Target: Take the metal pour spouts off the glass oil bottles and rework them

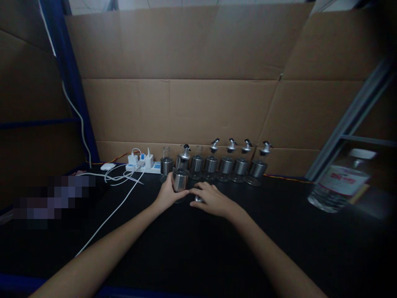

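Observation:
My left hand (pixel 167 194) is wrapped round a small glass bottle with a steel sleeve (pixel 180 180) that stands on the black table (pixel 198 244). My right hand (pixel 211 198) lies just right of it, fingers curled over a small metal piece (pixel 199 199) on the table. Behind them a row of like bottles (pixel 226 165) stands along the cardboard wall, several with metal pourer tops and two (pixel 166 163) without.
A white power strip (pixel 143 164) with plugs and white cables (pixel 118 198) lies at the back left. A large clear plastic water bottle (pixel 339 184) sits at the right, beside a slanting metal frame. Cardboard sheets (pixel 180 107) wall the back.

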A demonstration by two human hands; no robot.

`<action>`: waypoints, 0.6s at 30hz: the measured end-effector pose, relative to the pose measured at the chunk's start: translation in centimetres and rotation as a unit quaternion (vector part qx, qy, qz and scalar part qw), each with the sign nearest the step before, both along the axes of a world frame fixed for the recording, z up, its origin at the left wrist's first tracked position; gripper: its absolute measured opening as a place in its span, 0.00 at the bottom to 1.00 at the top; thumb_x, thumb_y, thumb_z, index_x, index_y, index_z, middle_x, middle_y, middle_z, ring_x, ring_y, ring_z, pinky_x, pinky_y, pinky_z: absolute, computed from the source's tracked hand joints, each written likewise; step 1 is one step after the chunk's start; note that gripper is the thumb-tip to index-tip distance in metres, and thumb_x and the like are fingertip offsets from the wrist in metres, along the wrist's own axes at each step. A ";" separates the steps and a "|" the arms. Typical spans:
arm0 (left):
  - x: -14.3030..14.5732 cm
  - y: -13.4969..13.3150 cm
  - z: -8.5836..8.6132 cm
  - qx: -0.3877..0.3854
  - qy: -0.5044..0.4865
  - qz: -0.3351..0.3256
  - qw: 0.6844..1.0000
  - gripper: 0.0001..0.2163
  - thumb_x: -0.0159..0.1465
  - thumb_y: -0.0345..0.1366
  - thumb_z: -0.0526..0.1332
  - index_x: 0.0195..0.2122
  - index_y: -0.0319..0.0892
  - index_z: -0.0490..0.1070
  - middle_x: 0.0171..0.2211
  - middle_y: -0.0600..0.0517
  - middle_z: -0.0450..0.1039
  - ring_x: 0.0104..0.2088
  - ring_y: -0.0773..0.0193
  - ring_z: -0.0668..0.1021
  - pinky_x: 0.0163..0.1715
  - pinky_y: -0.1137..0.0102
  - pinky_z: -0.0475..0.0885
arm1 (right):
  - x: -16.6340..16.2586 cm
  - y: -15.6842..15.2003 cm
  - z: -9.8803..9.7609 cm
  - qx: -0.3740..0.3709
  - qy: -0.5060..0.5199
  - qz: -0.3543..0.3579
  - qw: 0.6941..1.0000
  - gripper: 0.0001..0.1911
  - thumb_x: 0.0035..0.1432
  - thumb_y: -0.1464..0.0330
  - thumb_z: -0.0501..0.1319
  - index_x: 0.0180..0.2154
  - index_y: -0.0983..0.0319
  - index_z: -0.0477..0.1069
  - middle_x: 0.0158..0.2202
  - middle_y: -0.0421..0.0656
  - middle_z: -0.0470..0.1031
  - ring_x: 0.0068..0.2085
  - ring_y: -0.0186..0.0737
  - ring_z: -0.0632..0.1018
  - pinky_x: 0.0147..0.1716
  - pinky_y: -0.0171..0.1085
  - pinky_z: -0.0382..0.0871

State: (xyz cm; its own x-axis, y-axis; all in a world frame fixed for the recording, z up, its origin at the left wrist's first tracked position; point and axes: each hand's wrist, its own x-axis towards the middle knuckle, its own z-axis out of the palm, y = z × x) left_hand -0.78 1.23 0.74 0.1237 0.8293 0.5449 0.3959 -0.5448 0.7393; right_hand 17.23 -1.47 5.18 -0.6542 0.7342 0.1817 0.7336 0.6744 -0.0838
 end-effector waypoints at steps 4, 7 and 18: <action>0.0 0.1 -0.1 -0.002 0.002 -0.002 1.000 0.30 0.44 0.40 0.65 0.46 0.40 0.52 0.42 0.46 0.66 0.43 0.57 0.70 0.42 0.64 0.65 | -0.1 0.3 -0.8 -0.010 -0.032 -0.036 0.999 0.18 0.56 0.58 0.46 0.44 0.57 0.65 0.41 0.49 0.66 0.44 0.45 0.66 0.38 0.44 0.60; 0.1 0.0 -0.2 -0.010 0.003 -0.012 1.000 0.31 0.44 0.40 0.65 0.46 0.40 0.52 0.42 0.46 0.67 0.42 0.57 0.71 0.42 0.63 0.65 | 0.3 0.9 -1.1 -0.011 -0.040 -0.071 0.997 0.21 0.57 0.56 0.43 0.44 0.58 0.65 0.42 0.50 0.66 0.44 0.46 0.66 0.38 0.45 0.60; 0.3 -0.8 0.4 -0.017 0.041 -0.063 0.997 0.31 0.46 0.41 0.64 0.49 0.38 0.52 0.44 0.44 0.65 0.46 0.54 0.69 0.44 0.62 0.64 | 3.9 3.3 -1.7 -0.081 -0.021 -0.151 0.985 0.24 0.55 0.54 0.44 0.44 0.61 0.65 0.41 0.50 0.67 0.44 0.46 0.68 0.41 0.44 0.60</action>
State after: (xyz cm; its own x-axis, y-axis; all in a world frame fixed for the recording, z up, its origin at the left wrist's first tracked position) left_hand -0.44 0.42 1.11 0.2708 0.8225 0.5002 0.3855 -0.5688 0.7266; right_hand 21.17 1.86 3.43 -0.4056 0.9137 0.0234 0.9039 0.4048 -0.1380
